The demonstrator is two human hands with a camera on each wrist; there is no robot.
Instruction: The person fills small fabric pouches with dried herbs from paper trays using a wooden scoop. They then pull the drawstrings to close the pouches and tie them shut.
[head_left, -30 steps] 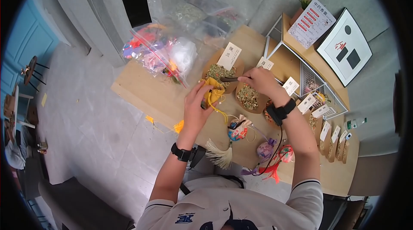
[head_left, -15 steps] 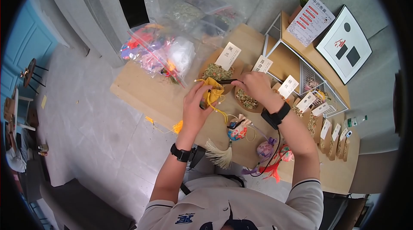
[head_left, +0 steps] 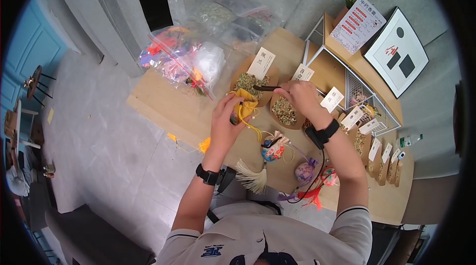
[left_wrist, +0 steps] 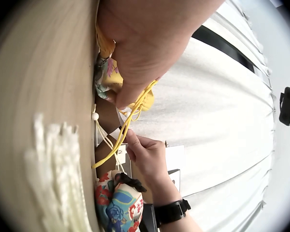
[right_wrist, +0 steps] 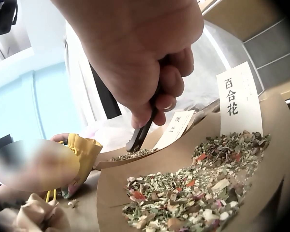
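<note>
My left hand grips a yellow drawstring pouch, its mouth turned up and yellow cords hanging from it. In the left wrist view the pouch's lower part shows a flowered pattern. With curled fingers my right hand holds a dark spoon by its handle. The spoon's tip points toward the kraft paper tray of dried herbs, just beyond the pouch. Close below the right hand is a second paper tray of chopped herbs, with a white label card.
Finished-looking sachets lie near the table's front: a floral one with a cream tassel, a purple one and a red one. Clear plastic bags sit at the back left. Several labelled trays line the right, beside a wooden shelf.
The spoon goes from over the far herb tray to the pouch's mouth, then back out toward that tray. My left hand keeps the pouch in nearly the same place.
</note>
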